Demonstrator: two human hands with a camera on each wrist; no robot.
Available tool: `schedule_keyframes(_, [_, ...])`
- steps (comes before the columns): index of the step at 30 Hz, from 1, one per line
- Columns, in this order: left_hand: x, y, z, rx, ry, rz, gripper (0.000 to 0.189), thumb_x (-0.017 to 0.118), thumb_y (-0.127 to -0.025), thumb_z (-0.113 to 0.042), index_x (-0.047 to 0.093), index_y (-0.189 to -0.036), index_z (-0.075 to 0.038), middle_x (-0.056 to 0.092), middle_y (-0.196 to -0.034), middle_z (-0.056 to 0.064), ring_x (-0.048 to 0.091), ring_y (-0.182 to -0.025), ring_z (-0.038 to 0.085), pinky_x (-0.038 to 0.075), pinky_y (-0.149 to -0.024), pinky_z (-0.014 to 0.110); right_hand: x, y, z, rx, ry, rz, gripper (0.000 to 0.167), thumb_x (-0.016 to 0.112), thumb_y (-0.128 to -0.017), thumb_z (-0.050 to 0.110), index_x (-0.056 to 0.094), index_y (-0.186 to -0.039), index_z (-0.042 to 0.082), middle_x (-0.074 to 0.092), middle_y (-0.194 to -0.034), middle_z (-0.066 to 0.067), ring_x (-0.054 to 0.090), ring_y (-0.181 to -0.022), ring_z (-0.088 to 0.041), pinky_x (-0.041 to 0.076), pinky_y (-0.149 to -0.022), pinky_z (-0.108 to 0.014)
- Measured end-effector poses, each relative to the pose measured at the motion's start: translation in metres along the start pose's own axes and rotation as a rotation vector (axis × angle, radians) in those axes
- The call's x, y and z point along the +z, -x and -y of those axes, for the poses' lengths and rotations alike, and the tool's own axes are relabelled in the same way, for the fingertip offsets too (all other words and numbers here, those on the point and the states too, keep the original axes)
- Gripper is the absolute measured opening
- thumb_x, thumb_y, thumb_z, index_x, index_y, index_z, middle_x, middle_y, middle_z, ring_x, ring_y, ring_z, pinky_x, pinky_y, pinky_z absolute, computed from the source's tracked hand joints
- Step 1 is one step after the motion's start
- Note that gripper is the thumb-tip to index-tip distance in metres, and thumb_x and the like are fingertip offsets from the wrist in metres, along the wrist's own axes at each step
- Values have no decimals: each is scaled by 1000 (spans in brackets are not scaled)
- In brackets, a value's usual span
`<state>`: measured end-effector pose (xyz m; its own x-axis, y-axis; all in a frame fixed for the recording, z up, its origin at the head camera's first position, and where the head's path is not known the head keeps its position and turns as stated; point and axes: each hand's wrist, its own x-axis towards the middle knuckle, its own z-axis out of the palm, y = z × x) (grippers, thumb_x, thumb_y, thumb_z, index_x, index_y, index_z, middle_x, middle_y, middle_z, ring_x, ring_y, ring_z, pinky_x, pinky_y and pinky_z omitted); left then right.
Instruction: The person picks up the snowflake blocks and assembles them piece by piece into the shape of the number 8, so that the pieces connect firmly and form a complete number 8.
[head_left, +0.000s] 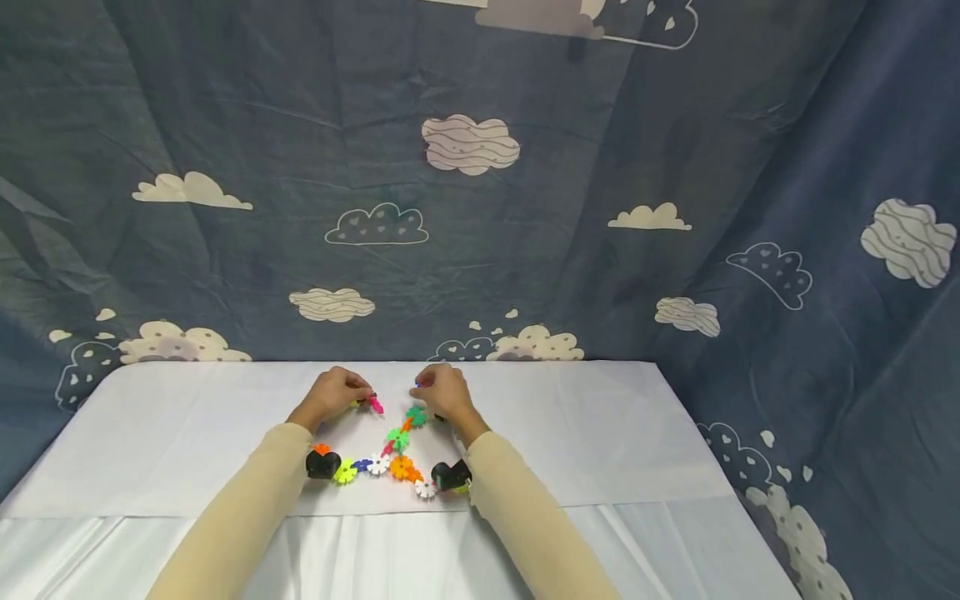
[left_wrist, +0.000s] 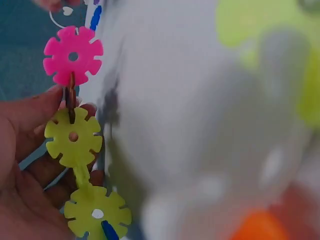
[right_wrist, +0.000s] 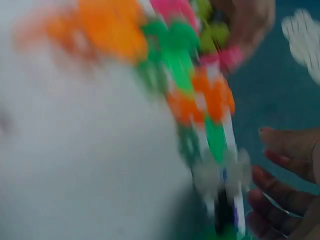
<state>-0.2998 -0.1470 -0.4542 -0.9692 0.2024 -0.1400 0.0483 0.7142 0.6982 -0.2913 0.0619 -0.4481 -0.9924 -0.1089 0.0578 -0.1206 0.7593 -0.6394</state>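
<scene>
Pinched by my left hand (head_left: 333, 395) is a brown notched flower disc (left_wrist: 71, 100), seen nearly edge-on, linking a pink disc (left_wrist: 73, 56) above to a yellow disc (left_wrist: 73, 137) below. More yellow discs (left_wrist: 98, 212) continue this chain. My right hand (head_left: 444, 392) is raised opposite; a small blue piece (head_left: 417, 385) shows at its pinched fingertips, mostly hidden. In the blurred right wrist view, a greyish-white disc (right_wrist: 222, 172) and an orange disc (right_wrist: 205, 100) run beside the right fingers. Between my arms lies a multicoloured chain with green (head_left: 397, 438) and orange (head_left: 401, 467) discs.
A white cloth covers the table (head_left: 570, 433). Behind and at the right hangs a dark blue curtain (head_left: 525, 250) with cloud prints. Black objects (head_left: 323, 465) sit beside both sleeves, over parts of the chain.
</scene>
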Motion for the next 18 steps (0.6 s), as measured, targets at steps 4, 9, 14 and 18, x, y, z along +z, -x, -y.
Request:
schedule_keyframes(4, [-7,0,2,44,-32,69,27,56,-99,-20,70,-108,1,69,-106,14,59,-102,29,46,-92,46,-9,-14,-21,65,28,22,31,74,-84,15,69,-113,6,67,-107,-12,61,-101,-27,48,-91,-39])
schedule_keyframes(9, [-14,2,7,168,-59,140,21,59,-96,-13,69,-109,0,69,-107,14,61,-105,31,47,-93,47,-2,-32,-50,83,66,70,44,74,-79,11,65,-122,5,58,-122,-22,52,-118,-34,40,-104,-43])
schedule_keyframes(14, [-14,3,8,248,-93,166,12,66,-90,-7,72,-101,-7,70,-102,5,60,-105,29,45,-96,48,18,-59,-87,25,83,34,33,77,-76,11,70,-108,9,64,-104,-15,60,-101,-27,47,-94,-35])
schedule_keyframes(18, [-8,3,8,264,-169,149,10,71,-86,-7,72,-95,-12,70,-95,-1,60,-98,23,45,-94,46,16,-54,-81,65,35,35,26,78,-77,8,69,-102,5,68,-97,-11,63,-94,-25,49,-89,-36])
